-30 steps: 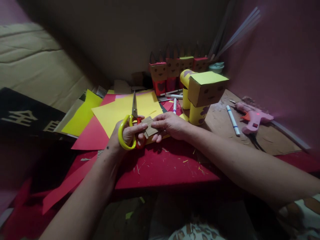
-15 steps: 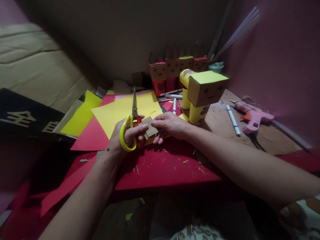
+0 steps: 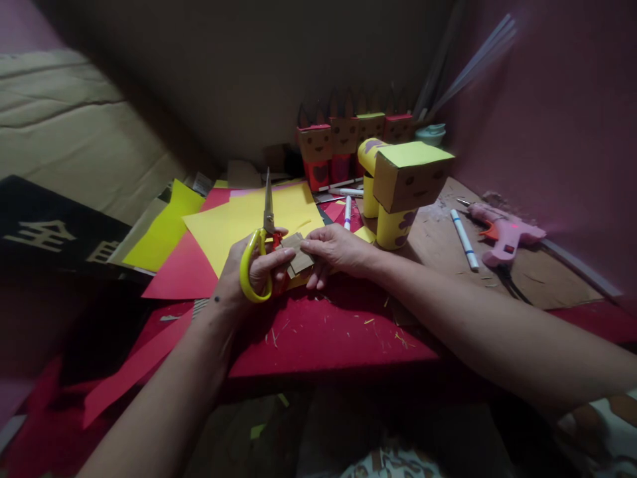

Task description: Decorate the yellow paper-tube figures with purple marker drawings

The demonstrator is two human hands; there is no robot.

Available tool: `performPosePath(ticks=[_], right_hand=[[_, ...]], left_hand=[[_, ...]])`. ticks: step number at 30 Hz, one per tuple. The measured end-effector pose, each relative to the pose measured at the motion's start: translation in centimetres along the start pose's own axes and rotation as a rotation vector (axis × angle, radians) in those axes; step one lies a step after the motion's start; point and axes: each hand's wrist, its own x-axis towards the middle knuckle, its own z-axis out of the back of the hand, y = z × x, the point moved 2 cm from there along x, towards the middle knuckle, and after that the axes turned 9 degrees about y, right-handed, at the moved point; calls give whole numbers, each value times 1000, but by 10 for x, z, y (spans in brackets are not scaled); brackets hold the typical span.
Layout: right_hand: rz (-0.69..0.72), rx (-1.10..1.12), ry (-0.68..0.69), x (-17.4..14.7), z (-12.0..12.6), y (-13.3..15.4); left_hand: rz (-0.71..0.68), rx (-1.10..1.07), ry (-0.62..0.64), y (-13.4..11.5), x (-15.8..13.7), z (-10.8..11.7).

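Between my two hands is a small piece of brown cardboard [image 3: 300, 257]. My left hand [image 3: 249, 265] pinches its left side with thumb and fingers. The same hand carries scissors [image 3: 269, 212] with a yellow and a red handle, their blades pointing up and away from me. On the cardboard's right upper edge, my right hand [image 3: 338, 251] grips with thumb and forefinger, its other fingers curled below. A yellow sheet of paper [image 3: 239, 216] lies beneath and beyond my hands. The cardboard's underside is hidden.
Right of my hands stands a cardboard-headed figure [image 3: 411, 179] on a yellow tube. Several similar figures [image 3: 316, 143] line the back wall. A pink glue gun [image 3: 507, 229] and a marker [image 3: 464, 240] lie at right. Red paper [image 3: 184, 272] and scraps cover the red tablecloth [image 3: 318, 345].
Almost nothing differs. Both hands keep their hold on the cardboard, and the scissors stay in the left hand; the view has shifted very slightly.
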Motion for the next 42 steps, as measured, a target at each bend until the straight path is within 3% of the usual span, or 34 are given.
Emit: performPosePath(ticks=[9,17,25,29,35,42], right_hand=[[50,48,-4,2,2,-7],[86,80,32,4,3,-10],[110,88,-5,1,0,-4],[108,72,-9,0,-1,-3],[91,48,-6,-1,0,-3],[151,40,-110,-1,4,-6]], left_hand=[[-46,36,30,6,0,4],[-74,67,-28,2,-1,3],[-37,-150,29,10,0,4],[-70,-86,41,7,-2,5],[-88,29,-55,-3,-5,2],[-137,174,-141,-5,-8,0]])
